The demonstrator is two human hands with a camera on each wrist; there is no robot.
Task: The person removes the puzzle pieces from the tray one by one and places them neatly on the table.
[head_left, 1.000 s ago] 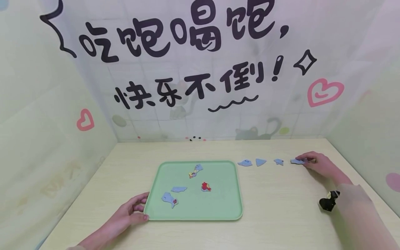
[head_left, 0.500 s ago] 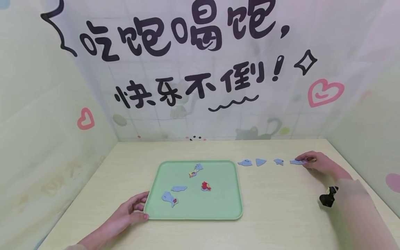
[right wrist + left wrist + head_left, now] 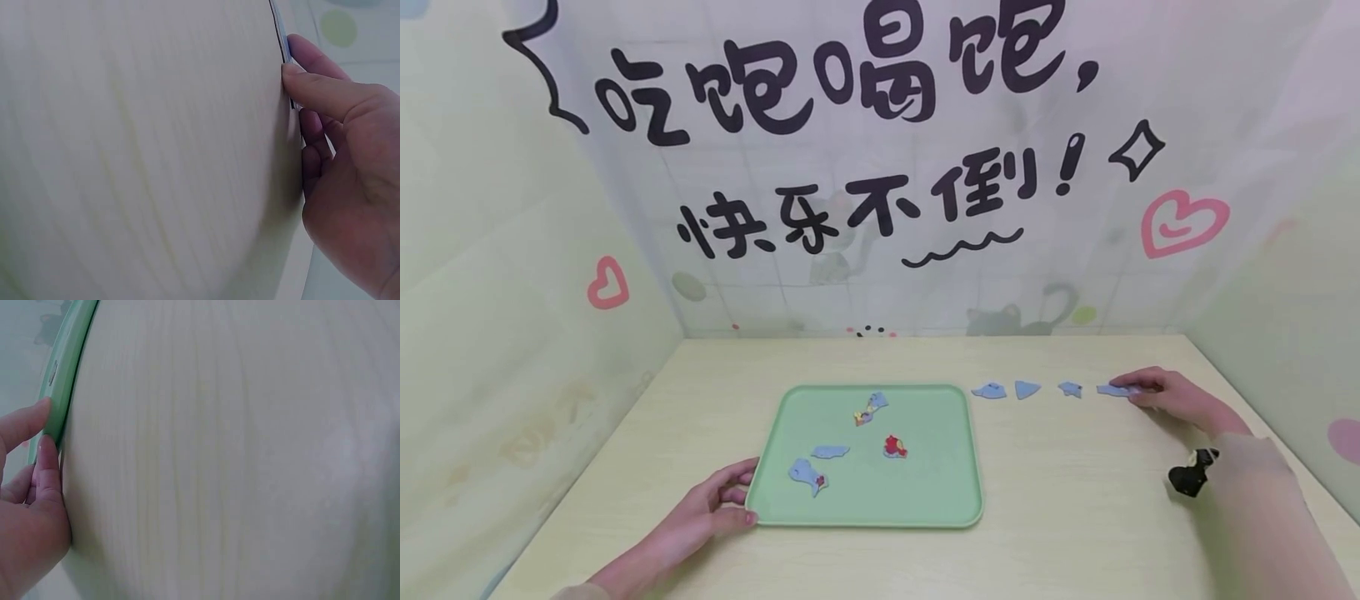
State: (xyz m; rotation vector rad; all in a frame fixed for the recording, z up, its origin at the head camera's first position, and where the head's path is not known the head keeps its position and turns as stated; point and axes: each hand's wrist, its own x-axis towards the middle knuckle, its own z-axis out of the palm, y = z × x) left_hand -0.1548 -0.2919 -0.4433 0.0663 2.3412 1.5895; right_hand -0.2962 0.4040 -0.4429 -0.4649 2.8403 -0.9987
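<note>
Holding green tray [image 3: 917, 504] at near left corner with left hand [image 3: 700, 508] — setting thumb and bent fingers against rim. Showing beige sleeve [image 3: 1262, 504] on right arm, over a small black thing [image 3: 1186, 480] too unclear to name. Containing, inside tray, flat jagged-edged pieces: nearest, blue piece with red mark [image 3: 807, 475]; just beyond, long plain blue piece [image 3: 831, 452]; to the right, red-and-yellow printed piece [image 3: 894, 447]; near far rim, blue-and-yellow printed patch [image 3: 870, 408], not telling whether one piece or two. Pinching pale blue strip [image 3: 1112, 389] with right hand [image 3: 1172, 396], thumb and fingertips nearly together; not telling if touching wooden table [image 3: 1052, 483]. Sitting at right end of a row on table, running leftward past star-like blue piece [image 3: 1070, 389], blue triangle [image 3: 1026, 389] and curved blue piece [image 3: 990, 391], ending near tray's far right corner. Reading on white backdrop [image 3: 895, 304], in black lettering [image 3: 884, 212]: "吃饱喝饱," above "快乐不倒!" — adding wavy underline and, off to the right, pink heart [image 3: 1152, 247].
</note>
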